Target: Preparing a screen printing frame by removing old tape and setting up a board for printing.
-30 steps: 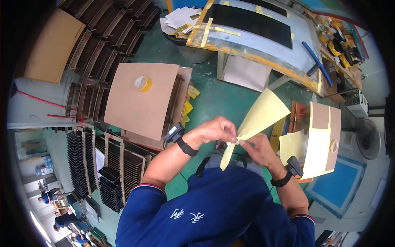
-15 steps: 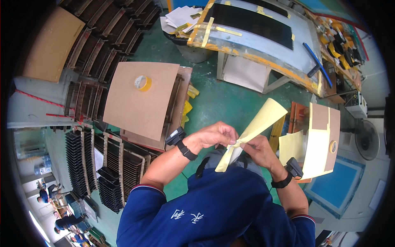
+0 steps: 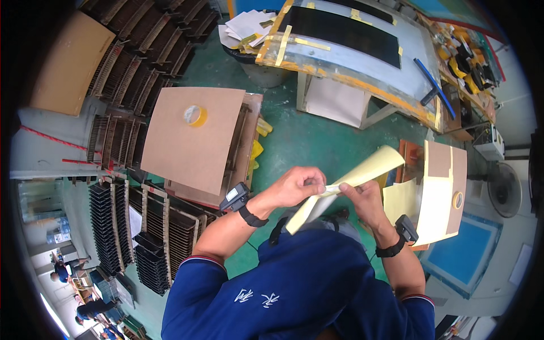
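Observation:
A pale yellow sheet [image 3: 378, 164], gathered narrow at its middle, is in front of my body. Its far end flares to the upper right and its near end points toward my shirt. My left hand [image 3: 297, 186] has its fingertips pinched at the narrow middle. On the other side my right hand [image 3: 365, 199] holds the sheet between thumb and fingers. The underside looks whitish. Whatever is between my left fingertips besides the sheet is too small to make out.
Ahead left, a roll of yellow tape [image 3: 195, 115] lies on a brown board [image 3: 190, 150]. Wire racks [image 3: 153, 243] stand at the left. A taped worktable [image 3: 351, 73] is ahead. To the right are a board with yellow sheets [image 3: 439, 195] and a fan [image 3: 504, 190].
The sheet has tilted lower toward the right, its flared end dropping. My left hand has shifted slightly left and my right hand has turned, its thumb now lying across the sheet.

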`<state>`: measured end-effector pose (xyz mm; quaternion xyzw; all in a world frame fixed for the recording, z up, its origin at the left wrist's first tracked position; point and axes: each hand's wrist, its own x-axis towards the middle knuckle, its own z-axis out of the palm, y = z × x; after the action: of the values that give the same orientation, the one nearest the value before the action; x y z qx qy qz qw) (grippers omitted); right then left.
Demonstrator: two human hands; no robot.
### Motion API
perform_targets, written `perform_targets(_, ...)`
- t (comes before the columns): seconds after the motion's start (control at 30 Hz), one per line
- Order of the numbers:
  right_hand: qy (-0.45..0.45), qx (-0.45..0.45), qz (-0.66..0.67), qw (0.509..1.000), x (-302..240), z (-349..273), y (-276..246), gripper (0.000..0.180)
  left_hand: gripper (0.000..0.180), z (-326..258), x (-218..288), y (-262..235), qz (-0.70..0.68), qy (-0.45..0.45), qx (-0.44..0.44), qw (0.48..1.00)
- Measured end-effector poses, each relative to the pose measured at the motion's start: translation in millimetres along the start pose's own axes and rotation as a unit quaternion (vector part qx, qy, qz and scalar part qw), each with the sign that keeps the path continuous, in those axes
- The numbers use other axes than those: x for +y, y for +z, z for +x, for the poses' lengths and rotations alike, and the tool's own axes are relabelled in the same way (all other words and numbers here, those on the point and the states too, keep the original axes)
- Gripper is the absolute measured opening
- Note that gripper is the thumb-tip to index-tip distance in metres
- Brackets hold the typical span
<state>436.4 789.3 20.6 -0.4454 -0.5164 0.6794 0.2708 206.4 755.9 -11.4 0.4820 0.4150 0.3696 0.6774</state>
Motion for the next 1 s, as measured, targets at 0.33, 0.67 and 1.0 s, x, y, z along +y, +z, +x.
perform_targets(0.33, 0.03, -0.014, 0.002, 0.999, 1, -7, 0, 0.02, 0.01, -6, -7, 0, -0.021, -0.014, 0.07, 0.997)
perform_targets(0.67, -0.055, -0.043, -0.153, 0.986, -6, 1, 18, 0.018, 0.023, 8, 31, 14, 0.165, 0.104, 0.058, 0.979)
perform_targets(1.0, 0.012, -0.081, -0.182, 0.98, -7, -1, 18, 0.017, 0.013, 5, 15, 5, 0.23, 0.153, 0.031, 0.961)
